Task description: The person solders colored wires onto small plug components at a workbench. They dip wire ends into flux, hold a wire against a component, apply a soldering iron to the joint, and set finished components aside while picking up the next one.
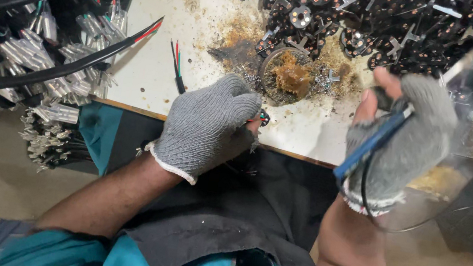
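My left hand point(209, 125), in a grey knit glove, is closed at the near edge of the white bench point(149, 43). A small dark round part point(264, 118) with coloured wires shows at its fingertips. In a fingerless grey glove, my right hand point(403, 137) grips a blue-handled tool point(370, 145) whose metal tip points up toward the part pile; a thin black cord loops down from the handle. A small round tin of brown paste point(288, 78) sits on the bench between the hands, amid brown stains.
A heap of small black round parts with copper contacts point(393, 25) fills the back right. Bundles of black cable with silver-sleeved ends point(29, 43) hang at the left. A loose cable end with red, green and black wires point(176, 66) lies on the bench.
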Action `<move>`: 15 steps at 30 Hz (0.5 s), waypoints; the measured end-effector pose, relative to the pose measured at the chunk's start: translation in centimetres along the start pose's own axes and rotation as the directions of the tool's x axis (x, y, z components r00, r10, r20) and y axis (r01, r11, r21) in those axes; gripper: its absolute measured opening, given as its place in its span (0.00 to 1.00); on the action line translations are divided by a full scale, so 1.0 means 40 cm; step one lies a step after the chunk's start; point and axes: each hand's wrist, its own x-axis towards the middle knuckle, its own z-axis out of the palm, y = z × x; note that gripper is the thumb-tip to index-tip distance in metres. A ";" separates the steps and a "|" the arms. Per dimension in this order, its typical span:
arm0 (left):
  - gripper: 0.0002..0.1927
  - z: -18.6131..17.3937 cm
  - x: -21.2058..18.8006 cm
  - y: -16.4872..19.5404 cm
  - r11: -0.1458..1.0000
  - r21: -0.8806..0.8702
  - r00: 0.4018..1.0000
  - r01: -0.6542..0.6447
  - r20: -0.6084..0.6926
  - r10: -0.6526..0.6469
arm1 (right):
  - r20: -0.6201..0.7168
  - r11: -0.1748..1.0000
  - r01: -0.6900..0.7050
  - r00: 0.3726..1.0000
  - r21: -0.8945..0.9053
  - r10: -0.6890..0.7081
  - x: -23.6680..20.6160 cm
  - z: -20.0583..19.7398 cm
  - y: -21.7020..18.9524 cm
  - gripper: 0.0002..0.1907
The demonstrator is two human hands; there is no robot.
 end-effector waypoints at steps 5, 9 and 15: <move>0.08 -0.008 -0.004 0.007 1.000 0.018 1.000 0.011 -0.005 -0.011 | 0.146 0.974 0.079 0.988 -0.213 -0.048 0.057 -0.009 0.019 0.12; 0.08 -0.013 -0.005 0.008 0.999 0.024 0.999 0.030 -0.016 -0.029 | 0.092 0.994 0.045 0.995 -0.095 -0.036 0.079 0.002 -0.027 0.09; 0.07 -0.006 -0.002 0.001 0.999 0.033 1.000 0.022 -0.011 -0.021 | 0.366 0.983 -0.179 0.913 -0.034 0.179 -0.016 -0.034 -0.116 0.06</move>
